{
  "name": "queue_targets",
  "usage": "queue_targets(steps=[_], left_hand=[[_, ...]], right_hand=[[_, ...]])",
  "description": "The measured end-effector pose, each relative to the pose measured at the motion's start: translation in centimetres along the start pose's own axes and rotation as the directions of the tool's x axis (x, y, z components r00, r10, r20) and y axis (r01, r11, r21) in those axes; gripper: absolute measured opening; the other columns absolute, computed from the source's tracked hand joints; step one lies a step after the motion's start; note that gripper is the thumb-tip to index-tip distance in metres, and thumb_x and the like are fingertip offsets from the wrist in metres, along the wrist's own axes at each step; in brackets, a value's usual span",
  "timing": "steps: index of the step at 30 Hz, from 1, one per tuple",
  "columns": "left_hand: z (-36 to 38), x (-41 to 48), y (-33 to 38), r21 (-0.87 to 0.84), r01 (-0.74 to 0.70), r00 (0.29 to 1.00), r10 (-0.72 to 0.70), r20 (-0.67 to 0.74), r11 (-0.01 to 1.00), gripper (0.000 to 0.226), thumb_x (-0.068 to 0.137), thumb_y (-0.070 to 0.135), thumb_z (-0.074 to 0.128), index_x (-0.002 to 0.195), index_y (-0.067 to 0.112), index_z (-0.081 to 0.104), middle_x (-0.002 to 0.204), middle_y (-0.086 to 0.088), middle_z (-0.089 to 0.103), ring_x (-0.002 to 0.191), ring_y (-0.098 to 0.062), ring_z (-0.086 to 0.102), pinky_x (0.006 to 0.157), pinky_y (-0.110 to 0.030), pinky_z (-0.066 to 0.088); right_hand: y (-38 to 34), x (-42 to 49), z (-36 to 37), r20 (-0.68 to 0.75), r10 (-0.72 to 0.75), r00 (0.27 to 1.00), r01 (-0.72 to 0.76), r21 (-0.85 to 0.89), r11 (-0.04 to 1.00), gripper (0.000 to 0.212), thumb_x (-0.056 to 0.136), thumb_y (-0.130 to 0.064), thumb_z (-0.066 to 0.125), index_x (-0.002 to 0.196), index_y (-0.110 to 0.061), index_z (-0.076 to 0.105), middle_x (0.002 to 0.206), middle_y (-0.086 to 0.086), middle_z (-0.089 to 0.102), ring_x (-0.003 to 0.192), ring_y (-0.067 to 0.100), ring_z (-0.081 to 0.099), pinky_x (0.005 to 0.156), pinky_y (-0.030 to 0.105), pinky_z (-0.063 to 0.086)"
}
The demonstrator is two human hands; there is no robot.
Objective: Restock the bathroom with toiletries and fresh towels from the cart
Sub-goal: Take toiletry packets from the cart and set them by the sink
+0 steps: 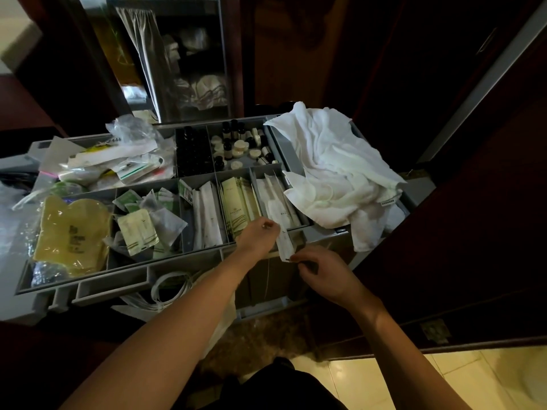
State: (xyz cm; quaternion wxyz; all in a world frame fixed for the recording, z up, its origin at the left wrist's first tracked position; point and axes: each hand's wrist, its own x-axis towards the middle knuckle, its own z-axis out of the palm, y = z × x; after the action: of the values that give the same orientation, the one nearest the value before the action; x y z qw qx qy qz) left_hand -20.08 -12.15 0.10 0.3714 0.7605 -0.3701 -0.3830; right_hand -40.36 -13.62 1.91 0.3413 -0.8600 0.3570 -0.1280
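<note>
1. Views: one only, head-worn and wide-angle; straight edges bow near the frame borders.
2. Position: above the near side of the cart tray (pixel 142 269), close enough that both forearms (pixel 177 321) reach it.
3. Facing: forward and steeply down.
4. Coverage: tray central, tiled floor (pixel 384 380) lower right, dark doors (pixel 444 84) beyond.

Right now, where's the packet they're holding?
Head view, centre: white packet pinched between left hand and right hand at the near rim of the cart tray, left of the white towel.
</note>
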Motion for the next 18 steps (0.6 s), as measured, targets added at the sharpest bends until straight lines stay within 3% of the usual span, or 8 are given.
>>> queue_targets(steps=[6,12,18], left_hand=[[0.2,-0.5,-0.2,0.002,-0.027,0.999,0.028,-0.043,1.000,0.015,0.089,0.020,0.075,0.100,0.026,0.066,0.097,0.011,0.066,0.093,-0.006,0.064,0.081,-0.024,0.053],[-1.4,-1.2,-1.0,-0.065,-0.072,0.988,0.062,-0.142,0.995,0.025,0.091,0.009,0.069,0.108,0.022,0.057,0.097,0.002,0.061,0.089,-0.010,0.060,0.071,-0.019,0.045],[-4.5,-1.7,-2.8,-0.178,-0.035,0.974,-0.006,-0.227,0.983,0.043,0.092,0.004,0.068,0.128,0.016,0.048,0.101,-0.002,0.061,0.094,-0.014,0.061,0.082,-0.026,0.053]], right_hand=[[0.3,-0.7,-0.2,-0.005,0.003,1.000,-0.003,-0.001,1.000,0.029,0.096,-0.012,0.062,0.123,-0.017,0.072,0.122,-0.005,0.069,0.113,0.002,0.058,0.097,0.014,0.043],[1.3,-0.3,-0.1,-0.006,0.026,1.000,-0.026,0.009,1.000,0.030,0.099,-0.013,0.059,0.127,-0.016,0.069,0.125,-0.004,0.067,0.114,0.004,0.059,0.101,0.029,0.051],[0.2,2.3,0.3,0.068,0.003,0.998,-0.003,0.000,1.000,0.031,0.100,-0.016,0.056,0.129,-0.020,0.067,0.123,-0.006,0.064,0.111,0.005,0.060,0.099,0.033,0.053]])
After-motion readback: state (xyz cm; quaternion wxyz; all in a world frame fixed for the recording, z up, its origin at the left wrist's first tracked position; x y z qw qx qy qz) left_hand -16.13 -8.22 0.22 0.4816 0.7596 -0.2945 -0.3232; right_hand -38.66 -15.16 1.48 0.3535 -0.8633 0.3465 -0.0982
